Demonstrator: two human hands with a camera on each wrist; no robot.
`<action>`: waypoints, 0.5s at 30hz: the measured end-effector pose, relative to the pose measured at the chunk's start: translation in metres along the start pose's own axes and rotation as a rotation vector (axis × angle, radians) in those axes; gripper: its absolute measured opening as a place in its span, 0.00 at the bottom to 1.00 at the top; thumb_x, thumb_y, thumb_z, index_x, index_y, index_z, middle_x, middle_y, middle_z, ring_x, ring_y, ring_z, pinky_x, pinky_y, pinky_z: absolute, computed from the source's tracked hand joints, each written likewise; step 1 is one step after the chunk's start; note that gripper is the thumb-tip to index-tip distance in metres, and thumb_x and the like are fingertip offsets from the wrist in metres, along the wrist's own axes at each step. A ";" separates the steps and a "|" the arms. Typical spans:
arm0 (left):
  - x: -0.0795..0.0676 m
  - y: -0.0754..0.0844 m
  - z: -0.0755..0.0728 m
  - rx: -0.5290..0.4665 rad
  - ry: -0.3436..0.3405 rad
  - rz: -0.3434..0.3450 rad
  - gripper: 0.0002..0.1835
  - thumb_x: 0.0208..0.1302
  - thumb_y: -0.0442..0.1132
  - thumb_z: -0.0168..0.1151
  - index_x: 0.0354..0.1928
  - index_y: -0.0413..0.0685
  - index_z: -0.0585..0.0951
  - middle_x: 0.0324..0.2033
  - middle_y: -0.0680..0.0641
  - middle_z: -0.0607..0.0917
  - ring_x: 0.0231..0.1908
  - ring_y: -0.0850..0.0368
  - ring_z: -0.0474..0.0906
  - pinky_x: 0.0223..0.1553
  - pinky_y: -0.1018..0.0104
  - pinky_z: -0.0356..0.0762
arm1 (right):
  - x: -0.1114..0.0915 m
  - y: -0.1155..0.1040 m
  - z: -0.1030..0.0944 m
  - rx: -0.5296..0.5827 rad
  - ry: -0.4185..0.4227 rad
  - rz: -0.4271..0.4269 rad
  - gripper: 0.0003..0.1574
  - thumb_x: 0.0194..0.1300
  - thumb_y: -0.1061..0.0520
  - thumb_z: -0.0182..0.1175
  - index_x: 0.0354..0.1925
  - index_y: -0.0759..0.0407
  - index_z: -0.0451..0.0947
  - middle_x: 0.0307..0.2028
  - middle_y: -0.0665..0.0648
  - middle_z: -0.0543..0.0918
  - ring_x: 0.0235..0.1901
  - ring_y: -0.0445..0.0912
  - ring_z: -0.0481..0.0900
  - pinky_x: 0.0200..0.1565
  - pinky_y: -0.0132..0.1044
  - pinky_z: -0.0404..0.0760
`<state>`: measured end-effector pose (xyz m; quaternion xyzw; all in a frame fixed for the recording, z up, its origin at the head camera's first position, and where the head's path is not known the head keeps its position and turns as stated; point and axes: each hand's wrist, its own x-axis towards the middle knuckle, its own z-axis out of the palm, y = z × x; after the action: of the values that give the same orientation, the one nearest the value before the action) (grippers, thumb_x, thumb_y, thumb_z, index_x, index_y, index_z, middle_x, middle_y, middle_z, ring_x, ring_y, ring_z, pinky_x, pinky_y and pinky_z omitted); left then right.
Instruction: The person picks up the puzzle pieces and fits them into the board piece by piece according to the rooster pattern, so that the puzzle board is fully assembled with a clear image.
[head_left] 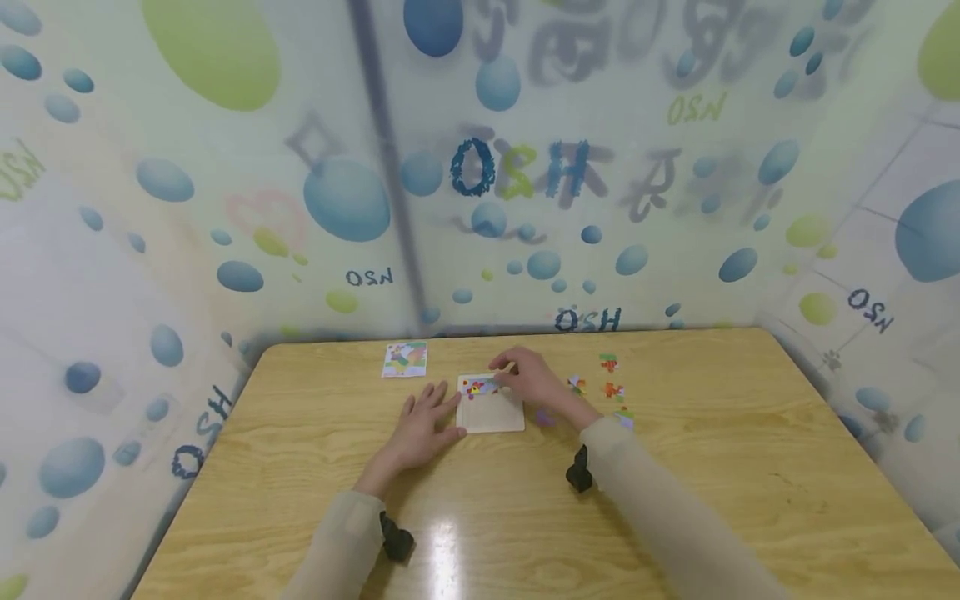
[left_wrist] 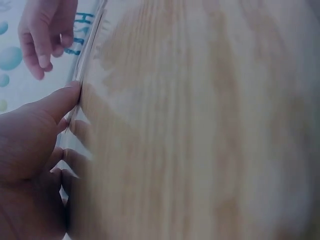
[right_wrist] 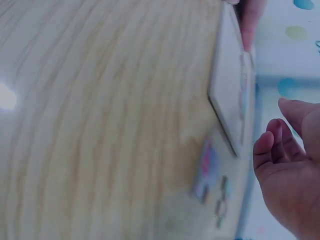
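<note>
A pale, shallow puzzle tray lies mid-table, with colourful puzzle pieces along its far side. My left hand rests on the table at the tray's left edge, fingers spread, index fingertip and thumb right at the rim. In the head view my right hand is over the tray's far right corner. Its fingers are loosely bent in the right wrist view, with nothing showing between them. A loose purple puzzle piece lies just right of the tray, partly under the right wrist in the head view.
Several loose puzzle pieces are scattered on the table right of the right hand. A colourful picture card lies at the back left. The wooden table meets patterned curtain-like walls at its far edge.
</note>
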<state>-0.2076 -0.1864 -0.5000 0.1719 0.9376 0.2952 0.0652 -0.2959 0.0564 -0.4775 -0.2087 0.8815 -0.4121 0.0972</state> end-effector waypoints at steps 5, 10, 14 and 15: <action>0.001 0.002 0.000 -0.007 0.020 0.006 0.34 0.73 0.47 0.64 0.74 0.39 0.68 0.77 0.32 0.55 0.78 0.32 0.42 0.74 0.33 0.33 | -0.010 0.010 -0.028 0.026 0.027 -0.036 0.17 0.76 0.60 0.59 0.59 0.64 0.81 0.52 0.60 0.82 0.41 0.49 0.80 0.40 0.42 0.82; 0.001 0.001 0.000 -0.004 0.018 0.004 0.34 0.73 0.47 0.63 0.75 0.40 0.68 0.77 0.32 0.54 0.78 0.33 0.42 0.74 0.34 0.32 | -0.022 0.030 -0.055 0.021 0.085 -0.014 0.19 0.75 0.61 0.60 0.60 0.66 0.79 0.53 0.63 0.82 0.43 0.53 0.81 0.39 0.44 0.82; 0.001 0.000 0.001 0.004 0.009 0.003 0.34 0.73 0.48 0.63 0.75 0.41 0.67 0.78 0.33 0.54 0.78 0.34 0.41 0.74 0.35 0.32 | -0.034 0.049 -0.076 0.012 0.137 0.015 0.19 0.75 0.61 0.61 0.60 0.67 0.79 0.53 0.64 0.82 0.46 0.55 0.81 0.37 0.44 0.82; 0.001 0.000 0.001 0.006 0.012 0.006 0.34 0.73 0.48 0.63 0.75 0.40 0.68 0.78 0.33 0.54 0.78 0.33 0.42 0.74 0.34 0.32 | -0.037 0.054 -0.081 0.009 0.148 0.022 0.19 0.75 0.61 0.61 0.60 0.67 0.79 0.53 0.64 0.82 0.46 0.56 0.81 0.37 0.44 0.82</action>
<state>-0.2082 -0.1851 -0.5009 0.1730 0.9383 0.2936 0.0584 -0.3058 0.1592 -0.4669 -0.1674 0.8867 -0.4293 0.0374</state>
